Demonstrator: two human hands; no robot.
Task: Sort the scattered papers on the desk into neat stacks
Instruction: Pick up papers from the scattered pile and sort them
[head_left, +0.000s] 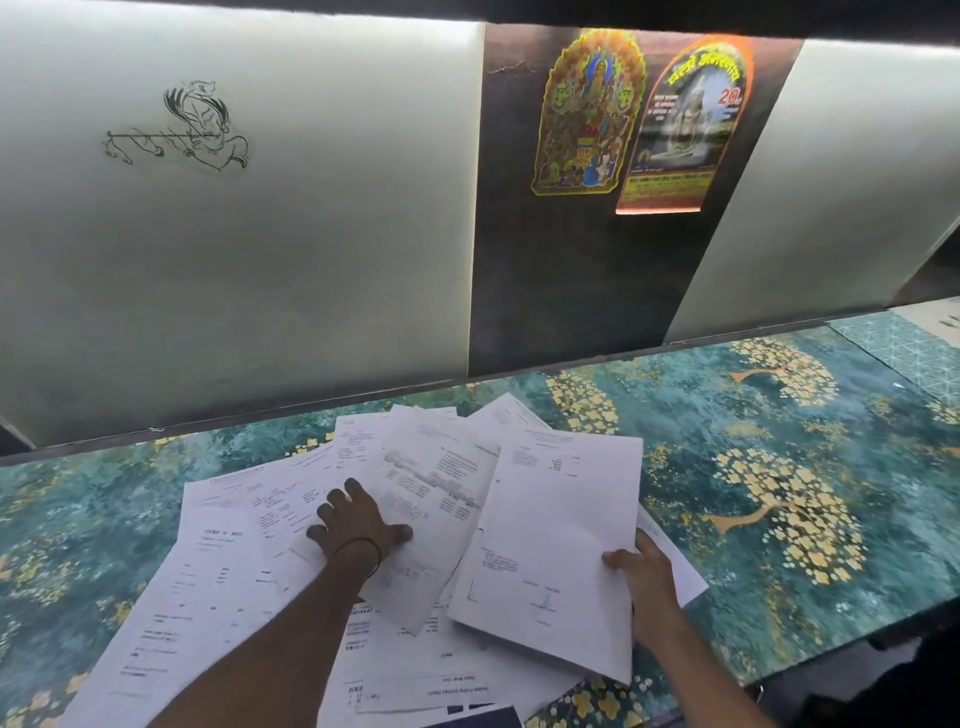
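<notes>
Nearest the person, at the front edge of the desk (779, 613), overlapping printed sheets lie askew, one of them with a dark band (470, 713) along its edge. Both bare forearms reach in over them. The scattered papers (228, 561) fan out across the middle of the desk, from the left side to past the centre, lapped at many angles and mostly face up. The right grip (649, 582) pinches a bundle of sheets (561, 540) at its right edge, thumb on top and the fingers hidden beneath; the bundle's near end is raised off the pile, and its far end slopes towards the sheets behind. The left grip (358, 519) lies palm down on the sheets in the middle of the pile, fingers spread and pressing on the paper, with a thin black band (370, 552) round the wrist. Beyond the papers the desk shows its teal cover with gold flowering trees, and a paler patterned mat (904, 353) lies at the far right. Behind the desk stands a pale back panel (234, 270) bearing a black line drawing (182, 127). Right of it is a dark panel (545, 291) with two colourful stickers, a yellow-edged one (587, 111) and an orange-edged one (685, 124), side by side.
</notes>
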